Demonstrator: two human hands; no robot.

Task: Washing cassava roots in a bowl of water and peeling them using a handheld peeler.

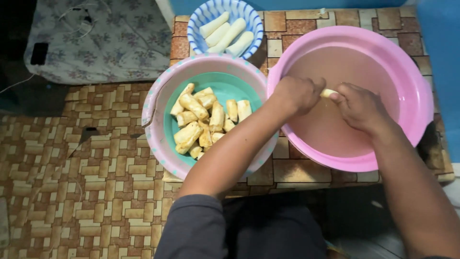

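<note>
Cassava piece (328, 92), pale and short, sits between my two hands over the pink basin (412, 72), just above the cloudy water in it. My left hand (298, 93) is curled shut around one end and my right hand (360, 108) pinches the other end with its fingers, so both are gripping that one piece. Judging by how things lie, I am well into the work: the teal bowl with the pink rim (158, 124), just left of the basin, already holds a good heap of cut yellowish chunks (206, 122), piled several deep. Behind it, the blue-and-white striped bowl (199, 29) holds four long whitish peeled sticks (227, 33), which look like what is left to handle. I see no other pieces in the basin's water, though it is murky. All three vessels stand close together on the low tiled-pattern bench (306, 170), the teal bowl touching the basin. Patterned flooring (72, 192) spreads to my left.
</note>
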